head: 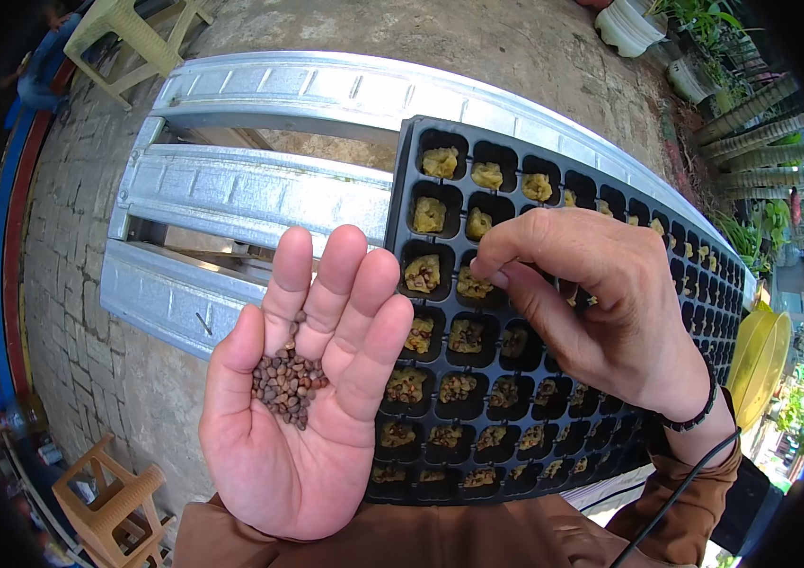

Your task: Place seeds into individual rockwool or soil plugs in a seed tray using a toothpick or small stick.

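My left hand (pixel 302 440) is held palm up with its fingers slightly spread, cupping a small heap of brown seeds (pixel 289 387). A few of them lie up toward the finger bases. My right hand (pixel 586 291) reaches over a black plastic seedling tray (pixel 448 280), thumb and index fingertip pinched together just above one cell. Whether a seed sits between those fingertips is hidden. Yellowish-brown foam-like plugs (pixel 430 214) fill the visible cells. Brown seeds dot the plugs in the rows nearer me, while the plugs in the two far rows show none at the left end.
The tray rests on a slatted metal bench (pixel 267 188). Plastic stools stand at upper left (pixel 133 39) and lower left (pixel 111 490). A yellow round container (pixel 760 362) is beyond the tray's right end. Potted plants (pixel 703 42) line the upper right. A black cable (pixel 678 493) crosses my right sleeve. Another person (pixel 43 71) is at far upper left.
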`<action>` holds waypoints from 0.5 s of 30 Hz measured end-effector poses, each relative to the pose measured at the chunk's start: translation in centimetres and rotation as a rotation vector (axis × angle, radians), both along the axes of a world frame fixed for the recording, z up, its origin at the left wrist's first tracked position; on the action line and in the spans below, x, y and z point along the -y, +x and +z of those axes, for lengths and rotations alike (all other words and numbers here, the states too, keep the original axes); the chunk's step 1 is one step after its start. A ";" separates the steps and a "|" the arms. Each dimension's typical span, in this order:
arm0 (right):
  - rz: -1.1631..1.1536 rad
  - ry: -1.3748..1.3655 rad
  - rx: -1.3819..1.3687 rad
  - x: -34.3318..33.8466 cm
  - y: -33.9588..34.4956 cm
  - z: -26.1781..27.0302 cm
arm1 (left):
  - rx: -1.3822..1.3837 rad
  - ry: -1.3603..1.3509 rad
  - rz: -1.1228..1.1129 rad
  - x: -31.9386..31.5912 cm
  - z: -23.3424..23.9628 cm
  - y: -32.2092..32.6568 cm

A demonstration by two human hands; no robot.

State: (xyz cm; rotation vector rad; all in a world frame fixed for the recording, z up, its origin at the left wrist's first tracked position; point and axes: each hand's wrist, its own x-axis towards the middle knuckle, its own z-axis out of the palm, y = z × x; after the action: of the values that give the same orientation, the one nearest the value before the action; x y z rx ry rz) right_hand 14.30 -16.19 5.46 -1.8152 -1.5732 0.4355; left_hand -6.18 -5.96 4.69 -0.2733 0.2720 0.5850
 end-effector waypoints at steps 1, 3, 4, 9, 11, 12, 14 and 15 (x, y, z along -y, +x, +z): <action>-0.003 -0.002 0.000 0.0 0.1 -0.1 | 0.000 -0.002 -0.003 0.0 0.0 0.1; 0.003 0.009 0.085 -0.1 0.1 -0.3 | 0.024 -0.060 0.030 0.1 0.2 0.1; 0.008 0.013 0.083 -0.1 0.1 -0.2 | 0.022 -0.056 0.035 0.2 0.2 -0.1; 0.013 0.024 0.087 0.4 -0.1 -0.2 | 0.005 -0.086 0.006 0.4 -0.1 0.4; 0.019 -0.017 0.106 0.9 -0.1 0.2 | 0.015 -0.079 -0.001 0.6 -0.3 0.5; 0.035 -0.053 0.124 0.9 -0.1 0.5 | 0.022 -0.068 0.002 0.7 -0.2 0.4; 0.029 0.008 0.098 0.7 -0.3 1.4 | -0.028 -0.025 -0.019 0.9 0.0 0.4; 0.008 0.059 0.077 0.7 -0.2 1.7 | -0.074 0.010 -0.055 0.9 -0.2 0.7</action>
State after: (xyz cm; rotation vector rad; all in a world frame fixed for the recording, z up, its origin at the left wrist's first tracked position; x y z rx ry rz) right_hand 14.05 -16.85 7.18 -1.8001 -1.6291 0.3229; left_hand -5.50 -6.90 4.54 -0.2340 0.3465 0.5426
